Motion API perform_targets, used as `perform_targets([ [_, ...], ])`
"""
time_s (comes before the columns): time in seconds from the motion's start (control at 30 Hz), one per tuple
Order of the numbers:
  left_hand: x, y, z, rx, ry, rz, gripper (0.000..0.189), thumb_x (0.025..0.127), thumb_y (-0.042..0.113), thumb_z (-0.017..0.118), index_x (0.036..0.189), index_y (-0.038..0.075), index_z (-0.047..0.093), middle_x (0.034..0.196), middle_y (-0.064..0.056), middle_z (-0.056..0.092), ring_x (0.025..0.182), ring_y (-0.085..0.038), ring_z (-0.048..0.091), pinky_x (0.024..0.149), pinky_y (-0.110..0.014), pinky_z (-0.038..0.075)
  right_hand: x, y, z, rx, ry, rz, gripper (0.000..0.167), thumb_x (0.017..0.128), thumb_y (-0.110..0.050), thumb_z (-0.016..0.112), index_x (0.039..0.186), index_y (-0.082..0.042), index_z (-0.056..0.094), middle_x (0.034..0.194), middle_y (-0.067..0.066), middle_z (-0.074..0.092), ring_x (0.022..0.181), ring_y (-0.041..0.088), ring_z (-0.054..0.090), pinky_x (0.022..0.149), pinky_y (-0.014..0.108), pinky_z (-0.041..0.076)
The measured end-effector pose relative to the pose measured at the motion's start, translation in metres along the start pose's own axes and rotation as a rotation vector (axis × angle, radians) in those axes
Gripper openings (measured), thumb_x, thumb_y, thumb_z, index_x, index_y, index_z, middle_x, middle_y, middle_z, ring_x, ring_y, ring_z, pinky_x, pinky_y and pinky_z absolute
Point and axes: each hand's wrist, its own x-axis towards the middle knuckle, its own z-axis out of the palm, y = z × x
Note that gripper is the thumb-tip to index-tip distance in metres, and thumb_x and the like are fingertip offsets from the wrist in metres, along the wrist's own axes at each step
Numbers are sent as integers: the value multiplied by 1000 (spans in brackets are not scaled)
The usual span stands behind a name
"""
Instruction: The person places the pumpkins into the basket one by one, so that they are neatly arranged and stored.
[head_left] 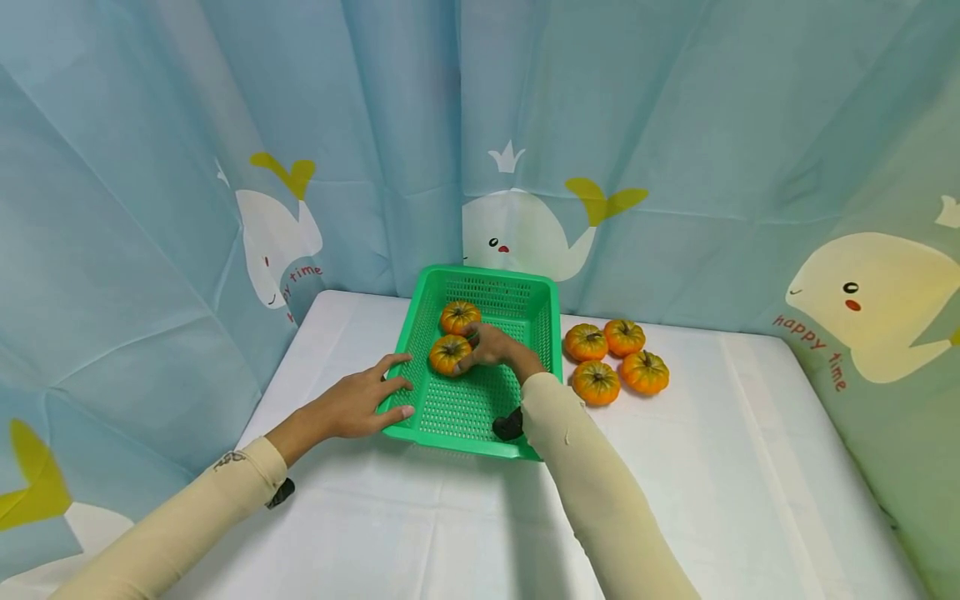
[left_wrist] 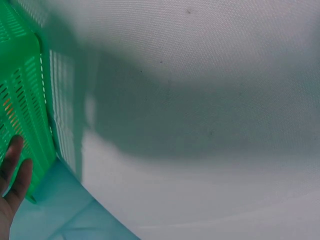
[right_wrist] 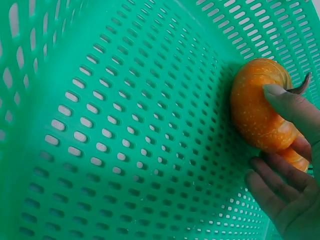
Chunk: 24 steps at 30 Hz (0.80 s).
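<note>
A green plastic basket point(head_left: 468, 450) with slotted walls and floor stands on the white table. Inside its left part, my right hand point(head_left: 497, 346) holds a small orange pumpkin point(head_left: 447, 357) by the side. In the right wrist view its thumb point(right_wrist: 290, 106) lies on the pumpkin point(right_wrist: 257, 107) near the stem, with the other fingers low along its side. A second pumpkin point(head_left: 459, 316) sits just behind it in the basket. My left hand point(head_left: 363, 402) rests at the basket's left rim, fingers spread over the edge; only two of its fingers show in the left wrist view.
Several more small pumpkins point(head_left: 596, 383) sit in a cluster on the table point(head_left: 720, 467), close to the basket's right wall. A blue curtain point(head_left: 390, 125) printed with whales hangs right behind the basket and along both sides.
</note>
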Motion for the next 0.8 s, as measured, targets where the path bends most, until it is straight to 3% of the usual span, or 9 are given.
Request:
perform_targets([
  [0.37,1,1,-1,-3,-4,-2,46,101,49,54,129,13,65,160,-12,31,101,-24,69,84,-44,55,-5,-7,-15,-54,8,-28,82,85,-31,82,150,-6,40,147,21,49,136,39,46,110,50,41],
  [0.8,-1,-2,2,3,1,-1,48,102,51,52,130,15,64,161,-10,30,102,-23,69,84,-43,55,-27,-18,-47,22,55,-176,77,85,-28,81,148,-3,44,145,23,51,130,41,53,105,50,47],
])
